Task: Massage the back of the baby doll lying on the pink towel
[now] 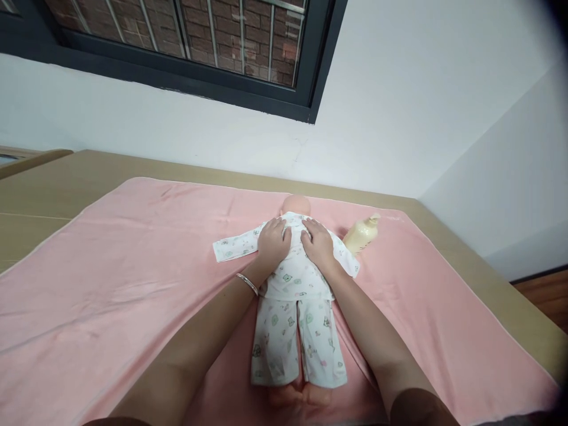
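A baby doll (296, 287) in white printed pyjamas lies on a pink blanket (155, 248), its bald head away from me and its feet toward me. No face shows on it; the back of the head seems to be up. My left hand (274, 241) rests flat on the left side of its upper body, fingers stretched out. On the other side, my right hand (318, 241) lies flat in the same way. Both palms are hidden against the cloth. Near the doll's right-hand sleeve, a cream-coloured bottle (361, 235) lies tilted on the blanket.
The blanket covers much of a light wooden table (102, 165). Behind it rises a white wall (377, 118) with a dark-framed window (310, 77). A silver bangle (247, 284) circles my left wrist.
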`<state>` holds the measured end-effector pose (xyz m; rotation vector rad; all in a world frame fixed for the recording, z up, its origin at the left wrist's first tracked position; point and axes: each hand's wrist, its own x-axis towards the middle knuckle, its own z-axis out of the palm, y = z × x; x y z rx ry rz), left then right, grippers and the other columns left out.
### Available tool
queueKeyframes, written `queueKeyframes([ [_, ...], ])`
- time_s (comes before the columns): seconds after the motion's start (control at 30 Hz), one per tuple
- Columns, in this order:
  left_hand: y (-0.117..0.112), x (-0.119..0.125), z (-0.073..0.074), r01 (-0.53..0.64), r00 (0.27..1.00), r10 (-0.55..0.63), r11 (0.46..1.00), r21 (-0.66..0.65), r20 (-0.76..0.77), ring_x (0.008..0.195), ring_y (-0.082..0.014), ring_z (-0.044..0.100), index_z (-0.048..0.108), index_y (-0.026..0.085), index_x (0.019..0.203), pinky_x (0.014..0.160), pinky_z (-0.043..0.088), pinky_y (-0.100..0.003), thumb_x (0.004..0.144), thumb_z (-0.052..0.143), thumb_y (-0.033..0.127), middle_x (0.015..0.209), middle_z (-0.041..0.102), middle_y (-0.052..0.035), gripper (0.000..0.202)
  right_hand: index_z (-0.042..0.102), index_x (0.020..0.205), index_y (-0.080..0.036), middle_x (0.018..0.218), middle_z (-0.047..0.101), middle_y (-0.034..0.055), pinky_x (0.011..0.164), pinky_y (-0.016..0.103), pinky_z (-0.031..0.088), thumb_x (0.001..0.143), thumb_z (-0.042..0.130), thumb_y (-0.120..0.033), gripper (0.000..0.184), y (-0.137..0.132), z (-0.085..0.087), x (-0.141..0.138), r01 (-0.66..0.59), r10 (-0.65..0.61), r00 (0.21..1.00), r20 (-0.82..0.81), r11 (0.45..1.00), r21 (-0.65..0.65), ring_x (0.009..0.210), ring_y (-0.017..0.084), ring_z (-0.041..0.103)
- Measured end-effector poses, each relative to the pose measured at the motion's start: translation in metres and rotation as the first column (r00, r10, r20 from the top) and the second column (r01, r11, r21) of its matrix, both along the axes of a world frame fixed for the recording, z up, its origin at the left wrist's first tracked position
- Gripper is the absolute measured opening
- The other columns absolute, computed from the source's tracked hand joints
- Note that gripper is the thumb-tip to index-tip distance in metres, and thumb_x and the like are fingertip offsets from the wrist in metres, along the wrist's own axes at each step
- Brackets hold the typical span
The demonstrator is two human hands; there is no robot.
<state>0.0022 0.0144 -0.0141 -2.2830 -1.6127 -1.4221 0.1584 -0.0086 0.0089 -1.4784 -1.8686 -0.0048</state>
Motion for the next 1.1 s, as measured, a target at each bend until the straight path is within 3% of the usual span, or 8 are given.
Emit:
queueKeyframes([
  [0.17, 0.004, -0.001, 0.0, 0.048, 0.999, -0.047, 0.997, -0.062, 0.015, 0.123, -0.0275, 0.058, 0.064, 0.017, 0.117, 0.11, 0.043, -0.047, 0.096, 0.042, 0.03, 0.124, 0.068, -0.011, 0.033, 0.059, 0.134, -0.021, 0.14, 0.058, 0.0078, 0.117, 0.05, 0.031, 0.094, 0.044, -0.026, 0.043, 0.006, -0.002, 0.004, -0.05, 0.053, 0.998, 0.038, 0.997, -0.062, 0.136, 0.026, 0.046],
  [0.87, 0.008, -0.002, 0.003, 0.054, 0.998, -0.057, 0.993, -0.104, -0.023, 0.118, -0.0274, 0.06, 0.063, 0.019, 0.117, 0.107, 0.044, -0.045, 0.093, 0.046, 0.029, 0.123, 0.068, -0.0108, 0.031, 0.056, 0.135, -0.019, 0.137, 0.059, 0.0097, 0.114, 0.047, 0.034, 0.095, 0.042, -0.029, 0.044, 0.008, -0.001, 0.005, -0.07, 0.073, 0.993, 0.095, 0.997, -0.039, 0.131, 0.027, 0.049],
  [1.1, 0.014, -0.005, 0.004, 0.079, 0.995, -0.086, 0.985, -0.152, -0.045, 0.119, -0.028, 0.059, 0.064, 0.019, 0.118, 0.108, 0.043, -0.045, 0.092, 0.046, 0.028, 0.125, 0.068, -0.0092, 0.033, 0.058, 0.134, -0.02, 0.134, 0.063, 0.0082, 0.111, 0.043, 0.039, 0.093, 0.045, -0.029, 0.043, 0.005, 0.002, 0.0, -0.023, 0.027, 0.997, 0.074, 0.998, -0.06, 0.124, 0.027, 0.055],
])
